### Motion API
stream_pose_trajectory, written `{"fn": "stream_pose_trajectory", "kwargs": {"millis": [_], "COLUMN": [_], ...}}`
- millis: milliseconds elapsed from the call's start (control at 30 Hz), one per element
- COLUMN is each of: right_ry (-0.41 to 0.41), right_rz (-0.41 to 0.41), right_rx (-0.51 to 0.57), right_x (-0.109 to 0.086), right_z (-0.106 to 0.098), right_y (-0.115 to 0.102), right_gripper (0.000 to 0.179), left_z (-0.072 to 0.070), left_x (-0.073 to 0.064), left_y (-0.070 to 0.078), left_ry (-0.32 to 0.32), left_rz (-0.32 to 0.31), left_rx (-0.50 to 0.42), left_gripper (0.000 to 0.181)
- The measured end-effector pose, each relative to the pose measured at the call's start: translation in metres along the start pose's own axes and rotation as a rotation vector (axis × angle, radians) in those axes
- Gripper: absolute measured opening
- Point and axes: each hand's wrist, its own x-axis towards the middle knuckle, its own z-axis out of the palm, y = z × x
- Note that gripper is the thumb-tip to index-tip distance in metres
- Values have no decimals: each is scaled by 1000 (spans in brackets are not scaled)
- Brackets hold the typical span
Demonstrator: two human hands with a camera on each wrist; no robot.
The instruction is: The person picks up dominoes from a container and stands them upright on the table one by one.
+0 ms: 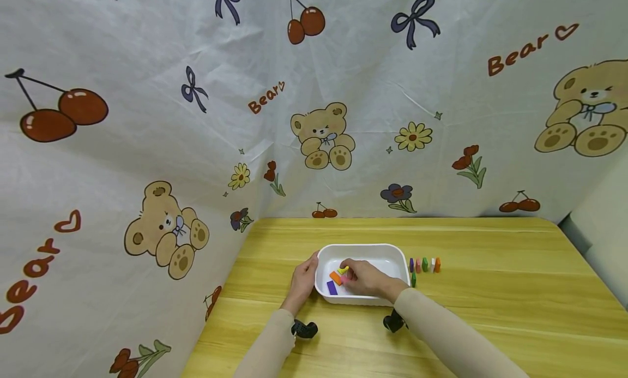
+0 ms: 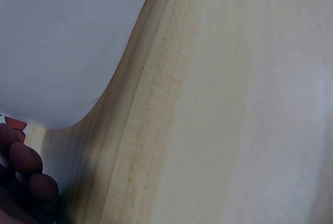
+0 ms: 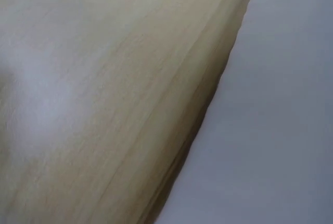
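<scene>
A white tray point(image 1: 363, 300) stands on the wooden table. My left hand point(image 1: 304, 280) holds its left end; in the left wrist view, curled fingers point(image 2: 31, 166) show beside the tray's corner. Inside the tray, my right hand point(image 1: 368, 279) reaches down and pinches a small yellow block point(image 1: 343, 270) at its fingertips. A pink block point(image 1: 345, 280) lies against or just under that hand, partly hidden. An orange block point(image 1: 336, 278) and a purple block point(image 1: 332, 288) lie flat to the left of it. The right wrist view shows only the tray's outer wall point(image 3: 270, 109) and tabletop.
Right of the tray stands a row of small upright blocks, among them a green block point(image 1: 424, 264) and an orange block point(image 1: 438, 265). Another green block point(image 1: 414, 280) stands close to the tray's right wall. A printed cloth point(image 1: 363, 83) hangs behind the table point(image 1: 515, 301) and along its left.
</scene>
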Motion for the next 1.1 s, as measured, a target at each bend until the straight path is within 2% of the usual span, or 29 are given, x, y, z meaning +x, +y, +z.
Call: {"fn": "stream_pose_trajectory", "kwargs": {"millis": [167,533,867,1100], "right_ry": [1,21,43,43], "right_rz": [-6,-40,-33,-29], "right_rx": [-3,10,36,66], "right_x": [1,-5,-17,-28], "right_z": [-7,-21,-31,-43], "right_y": [-6,-13,-17,-18], "right_gripper": [39,10,10,10], "left_z": [0,1,1,2], "left_x": [0,1,-1,-2], "left_y": [-1,-3,-2,-1], "left_ry": [-1,9,10,13], "left_rz": [14,20,-2,23], "left_rx": [4,-2,-2,-1], "left_gripper": [45,43,43,43]}}
